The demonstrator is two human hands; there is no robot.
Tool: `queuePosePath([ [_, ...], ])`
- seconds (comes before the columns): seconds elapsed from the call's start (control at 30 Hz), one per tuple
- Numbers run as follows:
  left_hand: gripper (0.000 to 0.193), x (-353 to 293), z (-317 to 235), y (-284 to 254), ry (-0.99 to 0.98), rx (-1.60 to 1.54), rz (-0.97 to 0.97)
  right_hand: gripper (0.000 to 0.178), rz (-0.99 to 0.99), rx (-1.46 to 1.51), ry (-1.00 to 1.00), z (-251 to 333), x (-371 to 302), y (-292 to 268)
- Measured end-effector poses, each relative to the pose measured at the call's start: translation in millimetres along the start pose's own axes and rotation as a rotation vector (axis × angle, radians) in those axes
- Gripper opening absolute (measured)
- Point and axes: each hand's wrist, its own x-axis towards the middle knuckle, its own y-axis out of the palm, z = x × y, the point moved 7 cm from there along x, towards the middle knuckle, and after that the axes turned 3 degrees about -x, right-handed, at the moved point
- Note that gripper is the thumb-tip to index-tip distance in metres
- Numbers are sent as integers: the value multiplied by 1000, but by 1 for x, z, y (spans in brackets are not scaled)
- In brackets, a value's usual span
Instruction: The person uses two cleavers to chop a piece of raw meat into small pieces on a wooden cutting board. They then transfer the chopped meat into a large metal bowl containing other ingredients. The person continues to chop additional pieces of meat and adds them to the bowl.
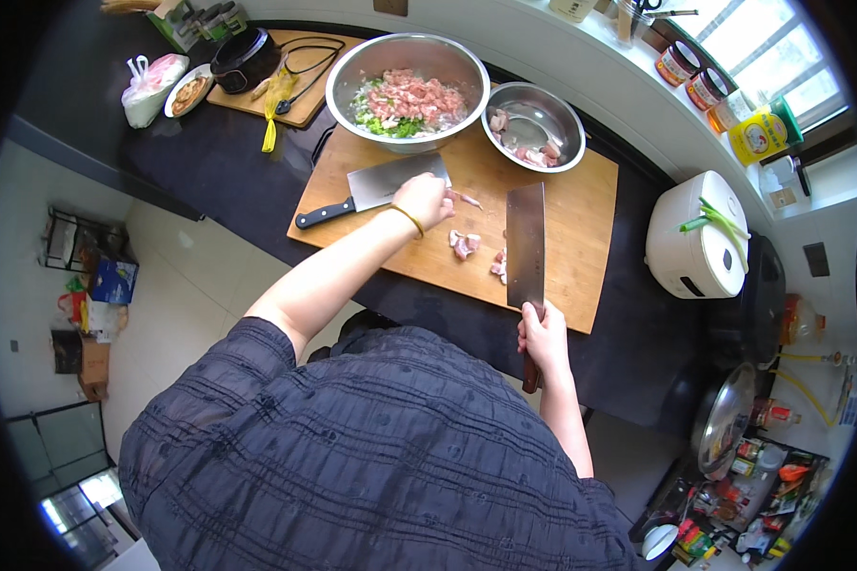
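My right hand [545, 335] is wrapped round the wooden handle of a cleaver [526, 238], its broad blade pointing away from me over the wooden cutting board [581, 228]. My left hand [425, 201] has its fingers drawn together above the board, beside a second, black-handled cleaver [371, 185] that lies flat. What those fingers hold, if anything, is hidden. A thin strip of meat [469, 200] lies just right of them. Small chunks of raw meat [464, 245] rest nearer me, left of the upright blade, and one piece is partly covered by it.
Behind the board stand a large steel bowl [338, 90] of minced meat and chopped greens and a smaller steel bowl [573, 124] with meat pieces. A white rice cooker [681, 233] with scallions on top is at right. A black pot [245, 62] sits on another board at far left.
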Motion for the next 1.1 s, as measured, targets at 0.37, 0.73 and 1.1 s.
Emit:
queuePosePath([
  [0.37, 21, -33, -20, 84, 368, -251, -4, 16, -25, -28, 60, -24, -18, -12],
  [0.73, 13, -69, -27, 55, 401, -141, -389, 22, -73, -390, -113, -25, -9, -4],
  [1.1, 13, -70, -26, 74, 564, -115, -326, 23, -53, -539, -151, -7, -9, 8],
])
